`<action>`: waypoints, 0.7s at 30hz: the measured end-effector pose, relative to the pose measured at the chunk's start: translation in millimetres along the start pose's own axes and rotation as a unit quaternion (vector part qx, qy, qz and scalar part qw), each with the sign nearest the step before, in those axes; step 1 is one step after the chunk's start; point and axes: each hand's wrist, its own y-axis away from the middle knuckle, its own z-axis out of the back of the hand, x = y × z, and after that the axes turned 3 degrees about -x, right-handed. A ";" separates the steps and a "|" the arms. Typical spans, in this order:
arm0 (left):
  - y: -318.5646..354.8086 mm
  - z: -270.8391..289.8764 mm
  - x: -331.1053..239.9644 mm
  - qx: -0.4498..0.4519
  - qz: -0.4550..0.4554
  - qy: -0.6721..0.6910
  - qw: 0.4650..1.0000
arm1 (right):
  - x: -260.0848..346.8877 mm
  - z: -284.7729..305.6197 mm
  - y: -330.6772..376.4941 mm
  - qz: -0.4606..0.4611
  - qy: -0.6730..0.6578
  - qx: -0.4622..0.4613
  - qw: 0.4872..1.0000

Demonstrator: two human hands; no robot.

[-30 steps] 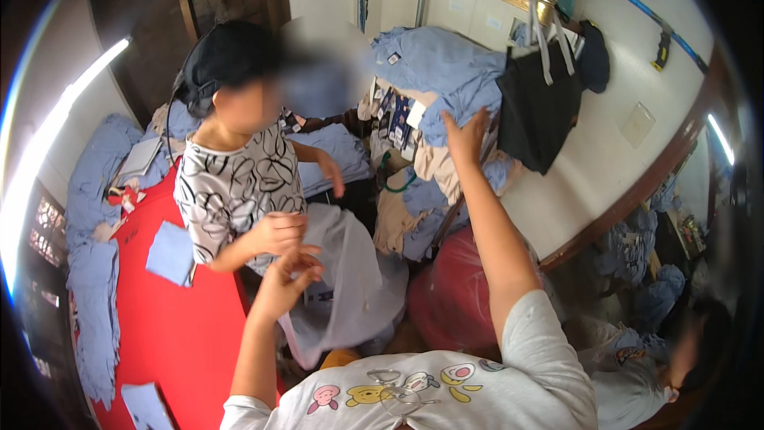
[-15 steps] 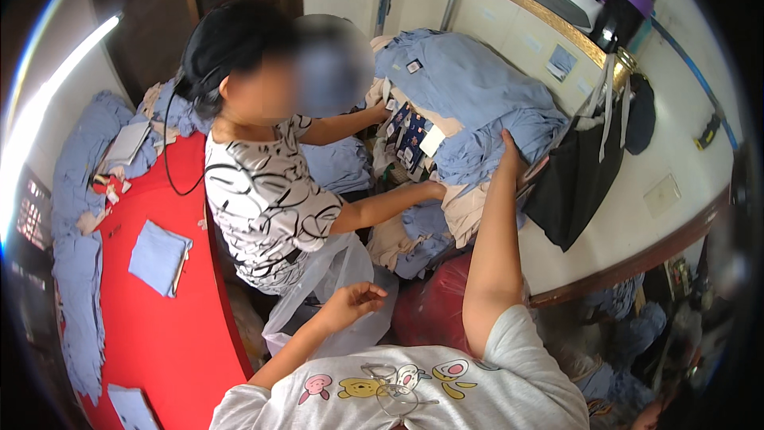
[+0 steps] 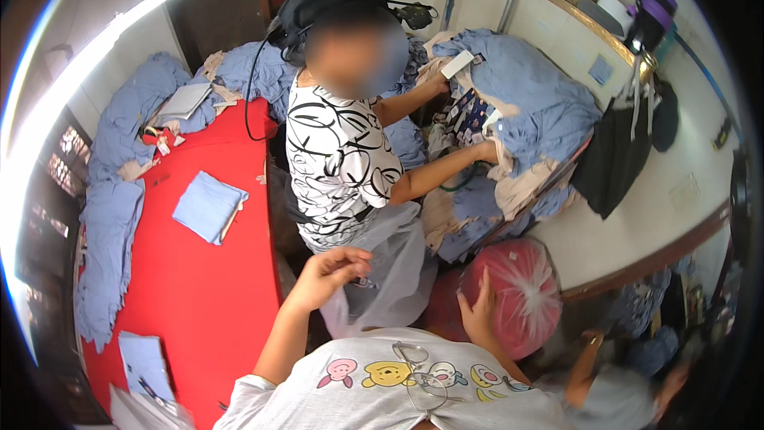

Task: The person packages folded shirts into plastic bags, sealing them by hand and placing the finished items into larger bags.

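My left hand (image 3: 325,272) hovers in front of my chest beside a translucent plastic bag (image 3: 390,279), its fingers loosely bent and holding nothing. Upright near the red bundle in clear plastic (image 3: 525,295) is my right hand (image 3: 479,309), empty with fingers spread. Ahead, a co-worker in a black-and-white patterned shirt (image 3: 334,159) leans over a heap of light blue cloth (image 3: 525,95). One of that person's hands is by a small white box-like piece (image 3: 458,64); the other touches beige cloth (image 3: 517,191) at the heap's front.
On the left, a red-covered table (image 3: 199,295) bears folded blue cloth (image 3: 208,205), another folded piece (image 3: 146,365) and blue garments along its far side. A black bag (image 3: 609,163) hangs at right below a shelf (image 3: 549,0). Another person (image 3: 613,390) is at the lower right.
My right hand has drawn back from the blue cloth heap to near my chest. My left hand has risen slightly. The co-worker's far hand is now at the white piece. My view has shifted.
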 end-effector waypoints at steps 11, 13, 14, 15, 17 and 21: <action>112.4 240.9 133.5 -0.437 -0.081 -0.491 0.749 | 104.8 19.9 143.2 -0.376 -0.288 0.213 0.855; 123.8 253.2 141.7 -0.451 -0.067 -0.420 0.785 | 131.5 38.7 129.6 -0.325 -0.341 0.173 0.865; 125.3 251.8 145.1 -0.455 -0.055 -0.382 0.803 | 147.7 53.8 116.9 -0.287 -0.348 0.176 0.875; 120.1 241.8 143.1 -0.448 -0.081 -0.321 0.830 | 161.0 71.0 100.3 -0.247 -0.347 0.182 0.886; 104.4 210.2 110.6 -0.434 -0.132 -0.200 0.868 | 178.3 99.9 73.0 -0.174 -0.372 0.202 0.889; 98.7 100.8 -20.3 -0.250 -0.222 -0.012 0.942 | 224.0 126.5 35.7 -0.077 -0.408 0.256 0.873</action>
